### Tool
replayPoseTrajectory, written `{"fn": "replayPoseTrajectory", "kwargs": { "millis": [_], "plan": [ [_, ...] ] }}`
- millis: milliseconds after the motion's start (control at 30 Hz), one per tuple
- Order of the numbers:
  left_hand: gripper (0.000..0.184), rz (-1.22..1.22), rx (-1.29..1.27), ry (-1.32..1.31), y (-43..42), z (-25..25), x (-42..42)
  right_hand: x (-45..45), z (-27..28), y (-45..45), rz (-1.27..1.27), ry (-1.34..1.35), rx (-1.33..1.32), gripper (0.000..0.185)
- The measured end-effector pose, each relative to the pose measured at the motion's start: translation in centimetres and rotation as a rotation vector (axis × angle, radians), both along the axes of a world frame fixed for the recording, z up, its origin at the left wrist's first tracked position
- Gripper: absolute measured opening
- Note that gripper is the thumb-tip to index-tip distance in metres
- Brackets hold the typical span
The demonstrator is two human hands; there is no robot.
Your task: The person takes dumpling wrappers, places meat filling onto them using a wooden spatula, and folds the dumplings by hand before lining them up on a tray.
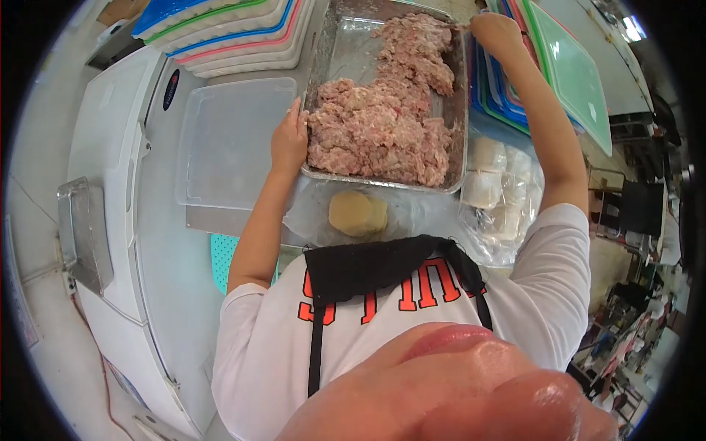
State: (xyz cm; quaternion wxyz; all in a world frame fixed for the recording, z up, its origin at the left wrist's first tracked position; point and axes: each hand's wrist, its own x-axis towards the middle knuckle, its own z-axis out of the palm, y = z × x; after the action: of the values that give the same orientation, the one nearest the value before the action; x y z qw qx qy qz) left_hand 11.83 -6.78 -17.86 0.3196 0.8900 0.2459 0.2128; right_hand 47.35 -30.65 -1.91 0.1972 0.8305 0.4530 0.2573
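A metal tray [353, 51] with a large mound of raw minced meat [382, 132] lies in front of me. My left hand [289, 141] is at the tray's left side, its fingers pressed along the rim. At the far right corner of the same tray is my right hand [497, 35], closed, its fingertips partly hidden. A translucent plastic tray [235, 143] lies left of my left hand. Close to my body, a stack of round yellowish wrappers [357, 213] sits on clear plastic. Bagged white wrapper stacks [500, 187] lie below my right forearm.
White trays with coloured rims [235, 37] are piled at the far left. Blue and green plastic trays [507, 88] stand by my right arm, with a green-rimmed lid [570, 70] leaning beside them. A white freezer [110, 147] is at left, a turquoise perforated basket [223, 261] below.
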Motion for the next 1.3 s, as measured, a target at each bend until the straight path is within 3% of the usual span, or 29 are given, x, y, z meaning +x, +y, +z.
{"fn": "replayPoseTrajectory", "kwargs": {
  "millis": [200, 367, 633, 867, 967, 1067, 1167, 1300],
  "plan": [
    [0.038, 0.004, -0.005, 0.001, 0.1, -0.1, 0.1, 6.5, -4.5, 2.6, -0.092, 0.065, 0.045, 0.021],
    [0.038, 0.006, -0.010, -0.002, 0.0, 0.1, 0.2, 6.5, -8.3, 4.1, 0.009, 0.187, -0.013, 0.026],
    [0.039, -0.004, 0.045, -0.042, 0.1, -0.5, 0.1, -2.9, -6.6, -0.2, 0.168, 0.308, -0.250, 0.022],
    [0.040, -0.007, 0.050, -0.048, 0.1, -0.7, 0.2, -13.0, -7.7, -4.9, 0.274, 0.455, -0.139, 0.014],
    [0.040, -0.008, 0.045, -0.050, 0.0, -0.8, 0.2, -17.9, -7.7, -6.4, 0.278, 0.450, -0.215, 0.013],
    [0.040, -0.007, 0.050, -0.053, -0.1, -0.7, 0.1, -19.1, -6.2, -6.8, 0.295, 0.527, -0.260, 0.015],
    [0.040, -0.006, 0.018, -0.055, -0.1, -0.4, 0.1, -17.3, 0.4, -4.5, 0.110, 0.452, -0.452, 0.018],
    [0.040, -0.020, 0.031, -0.070, 0.3, -1.1, 0.1, -12.3, 3.8, -3.0, 0.046, 0.422, -0.189, 0.025]
  ]
}}
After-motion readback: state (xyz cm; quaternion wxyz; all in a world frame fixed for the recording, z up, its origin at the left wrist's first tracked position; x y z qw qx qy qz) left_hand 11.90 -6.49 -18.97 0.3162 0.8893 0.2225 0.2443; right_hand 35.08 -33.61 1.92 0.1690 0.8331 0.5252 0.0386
